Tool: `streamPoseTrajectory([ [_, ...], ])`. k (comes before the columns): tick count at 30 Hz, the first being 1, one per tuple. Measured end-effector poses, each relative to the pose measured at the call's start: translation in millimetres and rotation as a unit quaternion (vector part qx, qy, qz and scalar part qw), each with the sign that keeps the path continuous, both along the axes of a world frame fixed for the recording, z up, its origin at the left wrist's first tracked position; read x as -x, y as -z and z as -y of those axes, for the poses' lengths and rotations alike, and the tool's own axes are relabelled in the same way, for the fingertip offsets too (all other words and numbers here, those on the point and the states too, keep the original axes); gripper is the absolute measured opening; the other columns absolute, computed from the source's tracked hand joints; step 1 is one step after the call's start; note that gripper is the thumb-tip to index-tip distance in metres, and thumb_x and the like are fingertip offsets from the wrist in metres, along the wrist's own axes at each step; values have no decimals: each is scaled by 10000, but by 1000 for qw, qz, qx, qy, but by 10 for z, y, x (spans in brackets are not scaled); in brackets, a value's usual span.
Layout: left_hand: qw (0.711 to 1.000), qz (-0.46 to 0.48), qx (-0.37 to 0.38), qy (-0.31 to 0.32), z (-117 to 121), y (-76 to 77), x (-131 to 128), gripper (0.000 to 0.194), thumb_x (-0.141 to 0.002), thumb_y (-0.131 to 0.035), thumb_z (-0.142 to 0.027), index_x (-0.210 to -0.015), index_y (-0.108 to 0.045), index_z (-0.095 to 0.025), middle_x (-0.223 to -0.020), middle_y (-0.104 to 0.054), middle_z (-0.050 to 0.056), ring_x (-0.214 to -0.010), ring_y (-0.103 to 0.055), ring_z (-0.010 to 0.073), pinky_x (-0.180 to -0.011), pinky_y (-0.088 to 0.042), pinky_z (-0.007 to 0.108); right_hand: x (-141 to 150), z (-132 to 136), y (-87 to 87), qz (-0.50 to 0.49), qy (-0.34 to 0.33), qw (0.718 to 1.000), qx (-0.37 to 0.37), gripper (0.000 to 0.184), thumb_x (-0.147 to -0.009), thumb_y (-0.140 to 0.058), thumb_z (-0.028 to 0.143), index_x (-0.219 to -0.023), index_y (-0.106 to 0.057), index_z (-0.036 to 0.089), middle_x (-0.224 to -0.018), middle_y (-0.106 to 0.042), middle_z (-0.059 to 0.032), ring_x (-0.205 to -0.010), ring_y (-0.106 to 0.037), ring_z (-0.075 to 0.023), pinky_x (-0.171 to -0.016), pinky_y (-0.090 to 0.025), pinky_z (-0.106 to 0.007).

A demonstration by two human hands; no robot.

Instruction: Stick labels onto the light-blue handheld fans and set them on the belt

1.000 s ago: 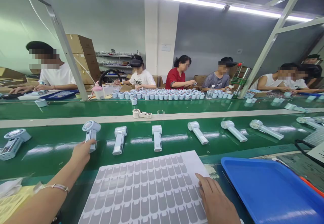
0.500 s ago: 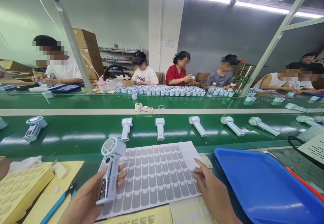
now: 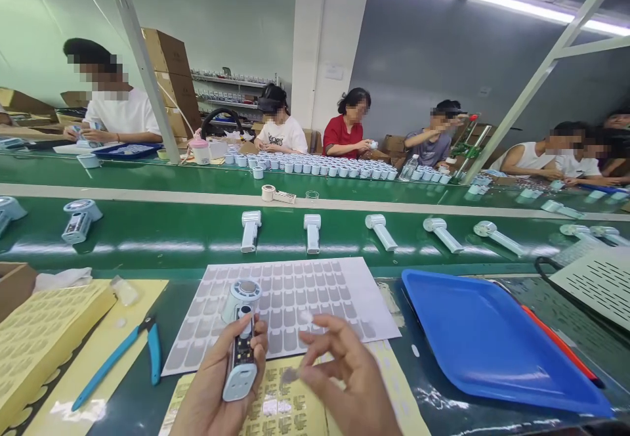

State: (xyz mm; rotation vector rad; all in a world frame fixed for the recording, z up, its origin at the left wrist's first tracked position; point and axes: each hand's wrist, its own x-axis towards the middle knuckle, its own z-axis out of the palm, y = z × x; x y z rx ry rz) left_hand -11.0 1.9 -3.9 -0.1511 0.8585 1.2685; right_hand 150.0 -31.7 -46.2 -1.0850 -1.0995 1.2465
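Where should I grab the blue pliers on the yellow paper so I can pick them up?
Probably by the two blue handles, coming down from above. The blue pliers lie flat on the yellow sheet, and the long handles stretch toward the lower left with bare sheet around them. The short end sits by the sticker sheet, so come in on the handle side.
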Motion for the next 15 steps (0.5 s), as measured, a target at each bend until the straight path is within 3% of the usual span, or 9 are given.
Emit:
streamPoseTrajectory([
  [2,1000,0,17,-13,18,-32,-71,107,-947,-480,-92,-907,-579,-85,-781,-574,46,-466,-574,63,-413,-537,144,256,73,-102,-38,-42,998,21,495,-654,-801,289,-1101,-603,213,-741,-725,-19,-1199,-644,-327,-856,-571,-393],
  [5,999,-7,26,-19,40,-33,-109,86,-938,-526,-103,-871,-580,-94,-760,-581,43,-465,-587,69,-411,-533,144,429,82,-176,-55,-49,997,31,449,-617,-753,228,-1041,-607,213,-721,-731,-10,-1199,-642,-307,-860,-569,-385],
  [15,1000,-13,4,-26,46,80,-67,77,-934,-553,-122,-866,-582,-101,-679,-564,22,-506,-586,97,-441,-538,186,480,44,-264,-28,-41,997,60,457,-604,-740,187,-1041,-608,221,-726,-756,1,-1147,-675,-281,-837,-570,-358],
])
